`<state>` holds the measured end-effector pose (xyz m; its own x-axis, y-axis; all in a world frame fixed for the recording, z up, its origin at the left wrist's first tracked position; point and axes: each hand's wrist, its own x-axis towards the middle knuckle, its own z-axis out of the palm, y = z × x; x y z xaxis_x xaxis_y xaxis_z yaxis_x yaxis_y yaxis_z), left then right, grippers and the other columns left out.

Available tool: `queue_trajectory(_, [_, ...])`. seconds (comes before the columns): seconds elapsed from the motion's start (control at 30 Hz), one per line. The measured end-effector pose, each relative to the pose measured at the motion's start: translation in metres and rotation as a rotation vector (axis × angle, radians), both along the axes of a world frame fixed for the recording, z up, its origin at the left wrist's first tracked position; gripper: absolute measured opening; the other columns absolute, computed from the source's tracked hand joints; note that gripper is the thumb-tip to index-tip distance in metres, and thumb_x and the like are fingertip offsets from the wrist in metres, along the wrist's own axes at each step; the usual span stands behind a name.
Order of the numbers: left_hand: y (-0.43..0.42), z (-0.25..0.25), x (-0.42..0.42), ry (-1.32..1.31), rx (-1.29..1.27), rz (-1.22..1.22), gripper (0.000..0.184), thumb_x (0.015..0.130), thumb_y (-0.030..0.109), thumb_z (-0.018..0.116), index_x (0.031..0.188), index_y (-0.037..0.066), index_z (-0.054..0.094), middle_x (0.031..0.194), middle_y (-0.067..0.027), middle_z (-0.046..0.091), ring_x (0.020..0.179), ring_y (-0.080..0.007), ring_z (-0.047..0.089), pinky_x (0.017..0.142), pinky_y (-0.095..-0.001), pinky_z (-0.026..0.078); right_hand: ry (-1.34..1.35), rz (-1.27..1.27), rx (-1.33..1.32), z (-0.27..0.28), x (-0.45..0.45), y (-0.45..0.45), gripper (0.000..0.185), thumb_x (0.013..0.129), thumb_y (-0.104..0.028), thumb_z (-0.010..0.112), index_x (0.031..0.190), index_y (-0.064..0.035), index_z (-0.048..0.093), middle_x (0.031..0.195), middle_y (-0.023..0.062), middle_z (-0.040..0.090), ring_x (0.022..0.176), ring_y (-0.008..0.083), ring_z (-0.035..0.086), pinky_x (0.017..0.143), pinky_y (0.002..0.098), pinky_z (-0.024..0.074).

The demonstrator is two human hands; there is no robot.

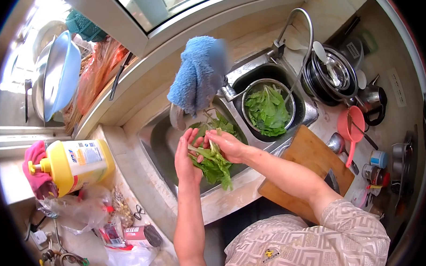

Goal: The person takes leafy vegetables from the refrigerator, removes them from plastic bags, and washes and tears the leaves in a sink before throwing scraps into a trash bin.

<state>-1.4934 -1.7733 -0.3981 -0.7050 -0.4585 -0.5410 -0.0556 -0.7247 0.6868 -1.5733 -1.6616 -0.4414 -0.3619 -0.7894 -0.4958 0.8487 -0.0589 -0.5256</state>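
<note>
Over the front of the left sink basin (pixel 160 156), my left hand (pixel 187 155) and my right hand (pixel 225 145) hold a bunch of leafy greens (pixel 214 168) between them. The fingers of both hands curl around the stems, and the leaves hang down toward me. More greens (pixel 222 124) lie in the basin behind my hands. In the right basin, a metal pot (pixel 293 110) holds a heap of green leaves (pixel 267 111). A blue cloth (pixel 194 75) hangs over the faucet above the left basin.
A wooden cutting board (pixel 294 170) with a knife (pixel 332 181) lies right of the sink. Stacked pans (pixel 330 75), a pink ladle (pixel 351 128) and jars stand farther right. At left are a yellow pump bottle (pixel 83 165) and plastic bags (pixel 130 258).
</note>
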Motion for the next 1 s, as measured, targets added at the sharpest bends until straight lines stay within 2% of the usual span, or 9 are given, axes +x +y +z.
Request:
queue_trajectory(0.13, [0.000,-0.002,-0.004,-0.072,-0.138,0.020,0.035,0.097,0.024,0.043,0.125,0.003,0.047,0.126,-0.0082,0.053,0.098,-0.0147,0.052,0.061,-0.0203,0.040,-0.149,-0.085,-0.083,-0.009,-0.002,0.008,0.026,0.097,-0.031,0.044,0.090,-0.0077,0.051,0.084,0.0043,0.054,0.077,0.0146,0.055,0.068,0.0292,0.0488])
queue_trajectory(0.17, [0.004,0.000,-0.009,-0.106,-0.126,0.080,0.031,0.097,0.023,0.044,0.120,0.004,0.050,0.110,-0.0062,0.059,0.087,-0.0126,0.053,0.054,-0.0197,0.036,-0.165,-0.104,-0.059,-0.012,-0.003,0.009,0.026,0.097,-0.032,0.044,0.090,-0.0082,0.051,0.082,0.0033,0.052,0.076,0.0140,0.054,0.067,0.0297,0.0488])
queue_trajectory(0.27, [-0.006,-0.016,-0.002,0.003,-0.136,-0.003,0.026,0.096,0.022,0.044,0.114,0.005,0.052,0.091,-0.0032,0.058,0.075,-0.0098,0.051,0.050,-0.0194,0.032,-0.172,-0.126,0.013,-0.004,-0.011,0.014,0.027,0.097,-0.034,0.044,0.088,-0.0092,0.051,0.079,0.0019,0.051,0.073,0.0135,0.052,0.066,0.0298,0.0484])
queue_trajectory(0.3, [-0.001,-0.004,-0.009,-0.050,-0.122,0.064,0.023,0.096,0.024,0.047,0.108,0.005,0.053,0.072,-0.0003,0.051,0.059,-0.0084,0.046,0.045,-0.0200,0.028,-0.253,-0.153,-0.022,-0.001,-0.014,0.016,0.028,0.097,-0.036,0.045,0.087,-0.0099,0.051,0.077,0.0008,0.049,0.071,0.0129,0.051,0.063,0.0295,0.0476])
queue_trajectory(0.43, [0.002,0.023,-0.009,-0.309,-0.309,-0.257,0.023,0.093,0.025,0.053,0.099,0.004,0.058,0.058,0.0043,0.046,0.048,-0.0046,0.038,0.042,-0.0206,0.026,-0.342,-0.213,-0.100,-0.005,-0.019,0.022,0.030,0.096,-0.037,0.045,0.088,-0.0093,0.052,0.074,0.0007,0.049,0.067,0.0124,0.050,0.060,0.0288,0.0461])
queue_trajectory(0.57, [0.029,0.021,-0.011,-0.310,-0.595,-0.466,0.018,0.085,0.019,0.066,0.087,0.001,0.064,0.071,0.0004,0.059,0.058,-0.0040,0.051,0.048,-0.0181,0.035,-0.278,-0.251,-0.040,-0.003,-0.016,0.018,0.030,0.096,-0.037,0.046,0.086,-0.0093,0.052,0.074,0.0002,0.048,0.065,0.0116,0.050,0.057,0.0287,0.0438])
queue_trajectory(0.67, [0.037,0.012,-0.011,-0.344,-0.896,-0.620,0.021,0.084,0.019,0.067,0.090,0.000,0.063,0.071,0.0009,0.059,0.060,-0.0052,0.050,0.055,-0.0208,0.039,-0.066,-0.303,-0.032,-0.006,-0.012,0.014,0.030,0.096,-0.036,0.048,0.086,-0.0081,0.054,0.073,-0.0008,0.049,0.063,0.0098,0.049,0.057,0.0264,0.0422])
queue_trajectory(0.87, [0.029,0.001,-0.008,-0.340,-0.618,-0.585,0.022,0.089,0.023,0.061,0.092,0.001,0.061,0.070,0.0013,0.058,0.063,-0.0050,0.047,0.056,-0.0210,0.038,0.419,-0.177,0.023,-0.010,-0.009,0.019,0.026,0.092,-0.026,0.056,0.092,0.0003,0.061,0.083,0.0032,0.061,0.068,0.0047,0.050,0.057,0.0216,0.0398])
queue_trajectory(1.0, [0.019,-0.012,-0.001,-0.212,-0.787,-0.657,0.021,0.090,0.021,0.057,0.086,0.000,0.062,0.064,0.0035,0.050,0.062,-0.0054,0.042,0.056,-0.0227,0.035,0.363,-0.022,-0.009,-0.002,-0.016,0.029,0.027,0.092,-0.023,0.056,0.080,0.0002,0.063,0.068,-0.0028,0.059,0.061,0.0035,0.047,0.054,0.0208,0.0380])
